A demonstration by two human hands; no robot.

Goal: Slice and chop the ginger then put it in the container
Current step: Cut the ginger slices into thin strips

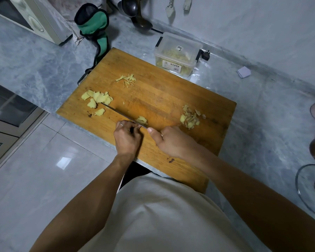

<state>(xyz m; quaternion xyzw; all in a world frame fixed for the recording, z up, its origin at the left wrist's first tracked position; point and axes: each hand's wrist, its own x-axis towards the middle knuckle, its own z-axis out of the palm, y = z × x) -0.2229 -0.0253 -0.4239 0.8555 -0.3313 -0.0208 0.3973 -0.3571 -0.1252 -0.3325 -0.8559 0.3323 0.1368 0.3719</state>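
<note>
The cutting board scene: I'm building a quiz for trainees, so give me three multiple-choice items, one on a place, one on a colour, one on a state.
1. Where is the container?
A. On the counter beyond the board's far edge
B. In the middle of the board
C. On the floor

2. What colour is the mitt beyond the board?
A. Red and white
B. Green and black
C. Yellow

3. What is the state of the container?
A. Empty
B. Tipped on its side
C. Upright with ginger already inside

Answers:
1. A, it stands on the grey counter just past the board.
2. B, green cloth with black trim shows.
3. C, pale yellow pieces show through its clear wall.
</note>
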